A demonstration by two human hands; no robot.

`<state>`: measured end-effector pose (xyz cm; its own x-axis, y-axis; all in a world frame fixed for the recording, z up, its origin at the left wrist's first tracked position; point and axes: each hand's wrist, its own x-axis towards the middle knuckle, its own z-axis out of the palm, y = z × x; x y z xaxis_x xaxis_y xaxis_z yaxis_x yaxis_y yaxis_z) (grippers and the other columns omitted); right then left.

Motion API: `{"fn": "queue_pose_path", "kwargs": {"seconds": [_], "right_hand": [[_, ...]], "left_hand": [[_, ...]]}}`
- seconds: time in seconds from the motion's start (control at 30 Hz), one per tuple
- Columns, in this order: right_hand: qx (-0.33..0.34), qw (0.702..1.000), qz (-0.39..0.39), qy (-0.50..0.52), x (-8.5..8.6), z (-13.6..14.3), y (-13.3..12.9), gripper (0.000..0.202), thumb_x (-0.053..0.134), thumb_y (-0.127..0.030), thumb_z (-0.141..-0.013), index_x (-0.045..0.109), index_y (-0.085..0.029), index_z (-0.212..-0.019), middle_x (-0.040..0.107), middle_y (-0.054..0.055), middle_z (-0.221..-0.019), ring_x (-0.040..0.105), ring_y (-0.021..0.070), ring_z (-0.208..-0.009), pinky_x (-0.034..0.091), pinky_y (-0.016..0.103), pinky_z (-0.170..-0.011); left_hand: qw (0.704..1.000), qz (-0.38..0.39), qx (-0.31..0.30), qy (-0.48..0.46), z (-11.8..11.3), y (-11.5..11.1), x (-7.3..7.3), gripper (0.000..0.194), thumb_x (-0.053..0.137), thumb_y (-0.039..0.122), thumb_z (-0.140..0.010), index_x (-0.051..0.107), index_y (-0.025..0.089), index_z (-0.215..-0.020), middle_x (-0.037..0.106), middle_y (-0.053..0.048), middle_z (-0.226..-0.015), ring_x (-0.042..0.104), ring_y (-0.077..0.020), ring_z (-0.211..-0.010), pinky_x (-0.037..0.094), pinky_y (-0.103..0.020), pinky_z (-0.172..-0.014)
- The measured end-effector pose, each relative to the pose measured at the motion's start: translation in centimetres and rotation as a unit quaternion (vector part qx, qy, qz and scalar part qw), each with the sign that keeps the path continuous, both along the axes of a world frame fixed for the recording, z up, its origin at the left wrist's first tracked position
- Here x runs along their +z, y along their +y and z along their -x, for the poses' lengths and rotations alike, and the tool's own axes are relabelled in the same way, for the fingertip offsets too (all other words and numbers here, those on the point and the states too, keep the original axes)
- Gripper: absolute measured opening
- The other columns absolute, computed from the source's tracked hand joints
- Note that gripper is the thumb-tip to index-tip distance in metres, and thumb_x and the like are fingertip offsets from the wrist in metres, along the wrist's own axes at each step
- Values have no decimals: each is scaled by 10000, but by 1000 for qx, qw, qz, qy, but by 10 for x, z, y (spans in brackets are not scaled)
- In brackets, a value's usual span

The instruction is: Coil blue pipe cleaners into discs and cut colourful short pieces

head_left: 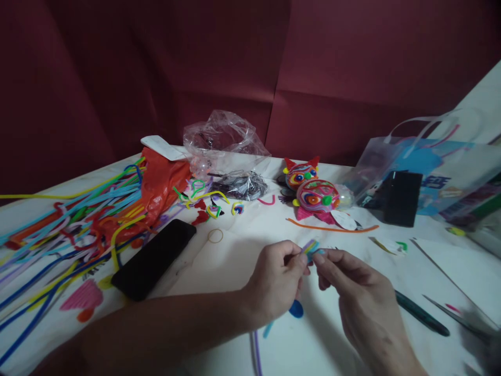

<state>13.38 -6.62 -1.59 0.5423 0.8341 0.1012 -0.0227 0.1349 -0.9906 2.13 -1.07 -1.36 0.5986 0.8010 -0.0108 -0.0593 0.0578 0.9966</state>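
My left hand (276, 277) pinches a small striped piece (310, 247) between thumb and finger, right of centre in the frame's lower half. My right hand (362, 287) pinches its blue end, fingertips together. Two colourful toys (317, 196) sit just above; a black phone (154, 259) lies lower left, beside bright pipe cleaners (80, 235).

Ahead of the left hand (276, 279), bare tabletop (246, 240) leaves a passage between the phone (154, 259) and the orange stem (332, 228), with only a flat rubber band (215, 236) in it. Beyond that stem, two cat heads (317, 198) block the way. A striped piece (312, 244) bridges the fingertips, closing the gap to the right hand (358, 287). The knife (422, 313) lies just beside the right hand, scissors (457, 316) farther out.
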Motion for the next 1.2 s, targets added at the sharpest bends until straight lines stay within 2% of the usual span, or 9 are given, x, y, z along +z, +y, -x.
{"fn": "queue_pose_path", "kwargs": {"seconds": [0.17,0.3,0.47,0.63,0.73,0.9,0.97,1.1,1.2], "right_hand": [[-8,1000,6,3,-3,-3,-1,192,749,-349,-635,648,-191,-597,511,-27,-521,408,107,-524,338,212,-483],[-9,1000,14,10,-4,-7,0,214,759,-363,-622,639,-191,-579,495,-32,-508,397,107,-527,325,222,-492],[4,999,27,18,-2,-9,0,219,771,-359,-605,655,-180,-558,491,-22,-491,393,110,-530,314,229,-490],[16,999,28,42,3,-7,0,235,793,-376,-549,717,-178,-650,523,-5,-490,384,101,-499,302,216,-452],[44,994,25,102,8,-6,0,302,817,-368,-499,737,-170,-713,552,11,-507,372,82,-455,301,201,-416],[107,983,15,152,12,-7,0,216,819,-299,-522,689,-132,-565,514,5,-456,370,66,-431,323,186,-411],[109,983,8,150,11,-8,0,227,814,-291,-529,654,-131,-509,509,4,-457,384,71,-441,331,185,-416],[96,983,4,157,9,-13,0,220,796,-311,-538,654,-144,-524,456,-14,-417,388,82,-426,345,200,-419],[76,984,-1,162,8,-15,1,228,800,-318,-524,650,-146,-520,421,-25,-390,374,77,-412,332,190,-405]], "left_hand": [[999,14,-30,-10,1,-2,2,227,444,338,-794,480,154,-666,456,34,-541,382,-43,-381,315,-156,-337],[998,21,-58,-3,3,-2,8,264,458,361,-784,464,154,-622,446,37,-515,376,-40,-375,289,-153,-331],[998,7,-65,10,5,0,11,322,458,418,-783,457,153,-600,410,55,-457,343,-32,-364,261,-155,-348],[997,-19,-78,20,6,1,8,308,437,391,-802,459,155,-606,359,72,-419,287,-22,-359,228,-161,-370],[995,-22,-93,8,6,1,6,290,437,363,-803,462,152,-606,362,64,-438,295,-24,-380,213,-165,-374],[993,40,-114,6,5,0,10,250,466,337,-763,468,146,-603,407,52,-488,295,-17,-353,207,-161,-331],[989,81,-124,4,4,-1,15,225,478,332,-743,497,134,-637,439,41,-520,309,-16,-338,211,-160,-313],[978,153,-144,-11,5,-2,23,243,476,352,-736,532,117,-731,491,14,-571,364,-24,-350,249,-156,-317],[977,166,-135,-13,6,-2,25,240,480,364,-731,510,127,-722,506,10,-583,379,-27,-358,259,-154,-322]]}}
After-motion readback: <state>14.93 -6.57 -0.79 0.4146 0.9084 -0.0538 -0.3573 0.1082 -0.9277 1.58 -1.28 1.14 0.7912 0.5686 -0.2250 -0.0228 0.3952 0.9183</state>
